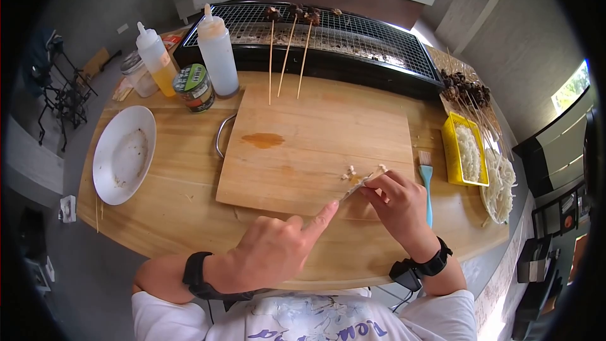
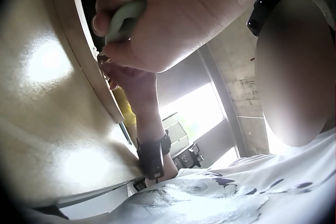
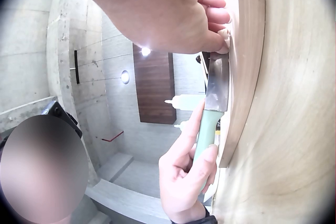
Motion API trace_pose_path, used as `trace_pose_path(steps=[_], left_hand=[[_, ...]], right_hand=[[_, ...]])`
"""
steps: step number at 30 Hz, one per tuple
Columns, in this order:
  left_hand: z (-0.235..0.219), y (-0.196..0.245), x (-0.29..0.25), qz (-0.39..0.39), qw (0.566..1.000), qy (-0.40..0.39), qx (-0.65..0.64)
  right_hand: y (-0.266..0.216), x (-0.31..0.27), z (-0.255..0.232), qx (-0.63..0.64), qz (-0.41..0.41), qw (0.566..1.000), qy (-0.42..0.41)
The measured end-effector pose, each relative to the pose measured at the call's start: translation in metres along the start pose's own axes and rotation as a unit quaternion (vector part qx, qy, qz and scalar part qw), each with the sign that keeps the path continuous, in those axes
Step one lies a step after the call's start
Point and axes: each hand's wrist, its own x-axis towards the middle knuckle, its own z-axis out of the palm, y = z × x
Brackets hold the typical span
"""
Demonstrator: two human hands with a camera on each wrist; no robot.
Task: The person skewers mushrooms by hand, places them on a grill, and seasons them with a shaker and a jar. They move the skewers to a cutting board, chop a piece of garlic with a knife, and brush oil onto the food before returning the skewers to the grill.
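My left hand (image 1: 271, 249) grips a knife by its pale green handle (image 3: 206, 137), the index finger stretched along it. The metal blade (image 3: 218, 85) reaches toward my right hand (image 1: 401, 205) low over the cutting board's (image 1: 328, 126) front right part. Thumb and fingers of my right hand pinch a small pale piece of food (image 3: 224, 40) right at the blade's far end. Several small whitish bits (image 1: 349, 172) lie on the board just beyond the blade. In the left wrist view, part of the green handle shows inside the left fist, while the blade is mostly hidden.
A long black grill (image 1: 391, 66) with three skewers (image 1: 287, 57) stands behind the board. Squeeze bottles (image 1: 218, 57) and a jar (image 1: 194, 88) are at back left, a white oval plate (image 1: 104, 158) at left. A blue brush (image 1: 427, 189) and yellow basket (image 1: 451, 151) lie right.
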Motion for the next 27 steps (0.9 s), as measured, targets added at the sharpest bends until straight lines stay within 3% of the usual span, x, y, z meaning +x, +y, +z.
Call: trace_pose_path(steps=[10, 15, 27], left_hand=[[-0.001, -0.006, 0.002, -0.001, 0.999, 0.03, -0.014], [-0.002, -0.005, 0.0, 0.005, 0.999, 0.034, -0.022], [-0.002, -0.002, -0.001, 0.002, 0.999, 0.02, -0.032]], right_hand=[[-0.001, 0.001, -0.005, -0.006, 0.019, 1.0, -0.019], [0.0, 0.003, -0.011, 0.072, 0.055, 0.995, -0.033], [0.002, 0.002, -0.007, 0.041, 0.034, 0.998, -0.039]])
